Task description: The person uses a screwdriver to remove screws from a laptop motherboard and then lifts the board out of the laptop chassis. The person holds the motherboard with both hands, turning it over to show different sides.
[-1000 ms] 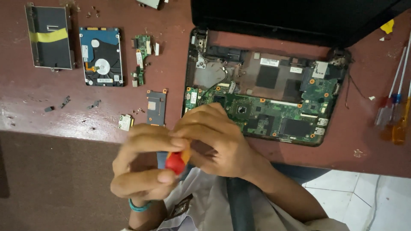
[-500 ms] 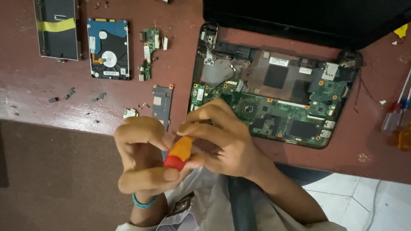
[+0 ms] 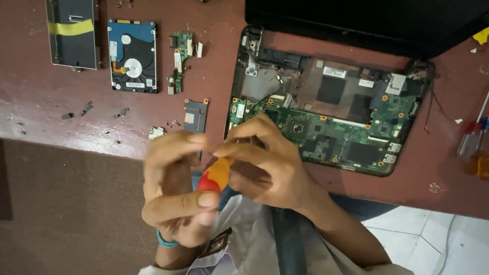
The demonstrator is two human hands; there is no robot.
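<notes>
While both hands are meeting just in front of the table edge, a screwdriver [image 3: 214,175] with an orange and red handle is sitting between them. The right hand [image 3: 265,168] is closing its fingers around the upper, orange part of the handle, thumb and forefinger pinching together near its top. The left hand [image 3: 175,196] is curling around the lower, red end, its thumb lying across below the handle and its forefinger reaching over to touch the right hand's fingertips. The tool's shaft and tip are hidden behind the fingers. A teal band is showing at the left wrist.

Just beyond the hands, an opened laptop [image 3: 326,117] is lying on the reddish table [image 3: 30,112], its green board exposed and its dark lid tilted back. Left of it, a small grey plate [image 3: 196,116] is resting near the left hand's fingertips. Farther left, a narrow green board [image 3: 179,61], a hard drive [image 3: 133,56] and a metal caddy [image 3: 72,33] with a yellow strip are lying side by side. More screwdrivers [image 3: 476,147] are lying at the table's right edge.
</notes>
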